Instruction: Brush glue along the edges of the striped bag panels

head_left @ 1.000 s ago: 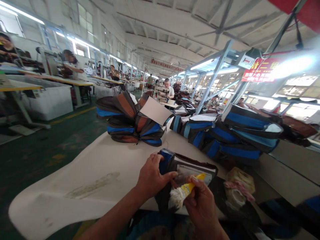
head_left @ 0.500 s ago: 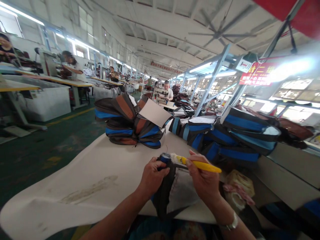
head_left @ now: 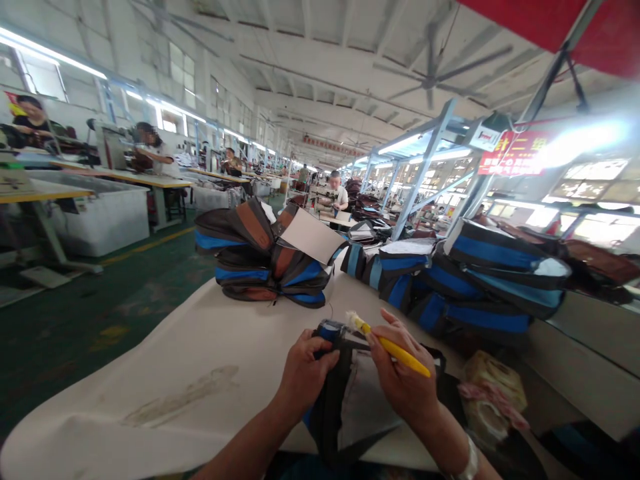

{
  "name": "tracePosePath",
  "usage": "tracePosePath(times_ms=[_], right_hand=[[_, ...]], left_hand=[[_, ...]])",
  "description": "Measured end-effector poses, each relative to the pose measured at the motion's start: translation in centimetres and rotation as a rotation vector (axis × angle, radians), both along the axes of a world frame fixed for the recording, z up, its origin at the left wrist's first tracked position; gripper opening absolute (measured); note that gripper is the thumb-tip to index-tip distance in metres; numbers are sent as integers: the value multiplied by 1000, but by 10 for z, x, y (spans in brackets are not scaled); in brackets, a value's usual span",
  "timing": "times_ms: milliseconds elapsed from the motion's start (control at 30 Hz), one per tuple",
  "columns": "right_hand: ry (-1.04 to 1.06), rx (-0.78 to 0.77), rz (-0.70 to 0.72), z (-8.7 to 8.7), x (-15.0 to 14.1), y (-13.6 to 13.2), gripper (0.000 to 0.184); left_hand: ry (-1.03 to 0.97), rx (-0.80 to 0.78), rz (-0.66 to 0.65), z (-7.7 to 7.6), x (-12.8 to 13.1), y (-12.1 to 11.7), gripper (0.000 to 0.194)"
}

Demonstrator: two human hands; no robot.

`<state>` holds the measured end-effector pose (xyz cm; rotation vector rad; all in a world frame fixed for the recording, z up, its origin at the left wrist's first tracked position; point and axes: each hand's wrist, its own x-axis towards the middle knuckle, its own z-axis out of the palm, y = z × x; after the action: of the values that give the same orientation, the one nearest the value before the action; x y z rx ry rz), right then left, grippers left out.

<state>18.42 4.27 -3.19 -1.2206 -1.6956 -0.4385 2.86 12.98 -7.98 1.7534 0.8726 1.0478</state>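
Note:
My left hand (head_left: 306, 373) grips the top edge of a dark, blue-trimmed bag piece (head_left: 350, 407) that stands at the near edge of the white worktable (head_left: 210, 347). My right hand (head_left: 400, 383) is closed on a yellow-handled brush (head_left: 387, 345). Its pale bristles rest on the bag piece's upper corner, right beside my left fingers.
A stack of blue, black and brown bags (head_left: 265, 257) with a white card lies mid-table. A longer pile of blue bags (head_left: 465, 280) runs along the right. A tin with rags (head_left: 493, 393) sits by my right wrist. Other people work at tables (head_left: 125, 177) across the green floor.
My right hand has swung the brush up from below the bag piece, and its bristles now touch the top corner. My left hand kept its grip. The view shifted slightly.

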Motion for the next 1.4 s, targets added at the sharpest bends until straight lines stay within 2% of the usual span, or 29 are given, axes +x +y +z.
tracePosePath(times_ms=[133, 233, 333, 467, 567, 667, 767, 900, 1000, 1067, 1100, 1167, 1233, 1400], right_hand=[[-33, -34, 50, -4, 4, -3, 12], [89, 57, -141, 5, 16, -20, 9], [400, 123, -321, 23, 27, -51, 20], [762, 177, -336, 40, 31, -91, 32], [897, 216, -333, 42, 28, -111, 33], [953, 224, -372, 39, 25, -123, 36], [1017, 222, -395, 30, 30, -136, 37], [982, 140, -431, 13, 45, -153, 31], [968, 72, -423, 4, 46, -156, 25], [981, 53, -365, 0, 37, -150, 22], [982, 38, -329, -1, 30, -146, 22], [973, 2, -272, -2, 14, -136, 25], [971, -12, -239, -1, 2, -129, 25], [882, 39, -200, 15, -7, -124, 24]], left_hand=[[12, 98, -22, -4, -3, 0, 9], [66, 238, -79, -4, -3, 21, 12], [95, 337, -113, -1, 0, 68, 5], [79, 317, 64, -8, 13, 136, 7], [50, 276, 240, -26, 27, 156, 24], [-15, 248, 390, -47, 31, 139, 41], [-63, 192, 439, -69, 17, 93, 36], [-60, 175, 333, -92, -25, 9, 44], [-20, 406, 105, -99, -50, -47, 62], [38, 538, 22, -98, -51, -70, 69], [63, 552, 21, -96, -48, -76, 69], [71, 506, 21, -90, -36, -80, 58], [11, 430, -42, -79, -23, -78, 45], [-118, 263, -233, -38, -16, -66, 30]])
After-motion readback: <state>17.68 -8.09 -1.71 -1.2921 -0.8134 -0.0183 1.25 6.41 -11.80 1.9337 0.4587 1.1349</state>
